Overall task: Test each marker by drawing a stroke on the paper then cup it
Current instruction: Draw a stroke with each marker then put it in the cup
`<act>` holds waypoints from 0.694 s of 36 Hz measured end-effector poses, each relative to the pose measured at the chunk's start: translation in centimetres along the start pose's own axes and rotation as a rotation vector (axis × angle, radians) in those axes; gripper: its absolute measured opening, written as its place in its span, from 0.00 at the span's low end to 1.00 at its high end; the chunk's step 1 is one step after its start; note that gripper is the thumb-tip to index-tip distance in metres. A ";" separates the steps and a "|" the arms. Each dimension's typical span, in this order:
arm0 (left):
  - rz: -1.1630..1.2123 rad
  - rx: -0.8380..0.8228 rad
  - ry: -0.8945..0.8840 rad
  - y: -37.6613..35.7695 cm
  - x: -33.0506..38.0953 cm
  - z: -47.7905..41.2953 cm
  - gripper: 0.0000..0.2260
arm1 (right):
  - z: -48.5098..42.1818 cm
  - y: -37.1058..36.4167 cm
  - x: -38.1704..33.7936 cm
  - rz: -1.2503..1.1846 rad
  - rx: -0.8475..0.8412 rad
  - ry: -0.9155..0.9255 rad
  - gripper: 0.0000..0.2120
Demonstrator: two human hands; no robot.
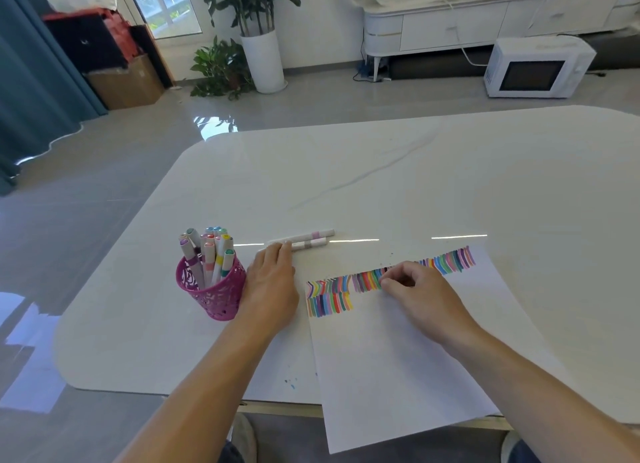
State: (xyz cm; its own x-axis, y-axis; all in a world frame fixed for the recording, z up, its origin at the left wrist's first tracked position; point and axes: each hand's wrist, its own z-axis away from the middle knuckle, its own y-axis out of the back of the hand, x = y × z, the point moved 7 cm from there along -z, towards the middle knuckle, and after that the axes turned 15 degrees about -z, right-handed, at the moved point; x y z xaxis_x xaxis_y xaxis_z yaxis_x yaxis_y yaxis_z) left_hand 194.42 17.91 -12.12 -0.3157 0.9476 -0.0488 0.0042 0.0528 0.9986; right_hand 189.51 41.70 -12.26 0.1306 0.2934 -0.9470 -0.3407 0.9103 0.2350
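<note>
A pink mesh cup (211, 289) stands at the table's left and holds several capped markers (207, 251). Two white markers lie side by side behind it, the far marker (308, 236) and the near marker (311, 244). My left hand (273, 279) lies flat between the cup and the paper, its straight fingertips touching the near marker's left end. The white paper (398, 365) carries rows of coloured strokes (346, 289) along its top edge. My right hand (419, 296) rests on the paper over the strokes with loosely curled fingers, and I see nothing in it.
The white table (381, 172) has a rounded far-left corner, and the paper overhangs its near edge. On the floor beyond stand potted plants (256, 40), a microwave (536, 68), a white cabinet (450, 26) and boxes (121, 82).
</note>
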 end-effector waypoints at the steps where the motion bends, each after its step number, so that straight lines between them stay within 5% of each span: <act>1: -0.007 0.017 0.002 0.1 0.0 0.0 0.22 | 0.0 0.0 0.0 0.001 0.001 0.000 0.04; 25: -0.025 0.077 0.083 1.7 0.4 0.3 0.08 | 0.2 -0.3 0.2 0.042 -0.010 0.010 0.03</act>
State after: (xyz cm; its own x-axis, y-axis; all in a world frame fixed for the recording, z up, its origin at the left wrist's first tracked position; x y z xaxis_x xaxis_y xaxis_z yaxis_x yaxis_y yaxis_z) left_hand 194.57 18.50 -10.50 -0.3941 0.9165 -0.0683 0.0675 0.1029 0.9924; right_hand 189.76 41.56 -12.44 0.1070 0.3279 -0.9386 -0.3552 0.8943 0.2720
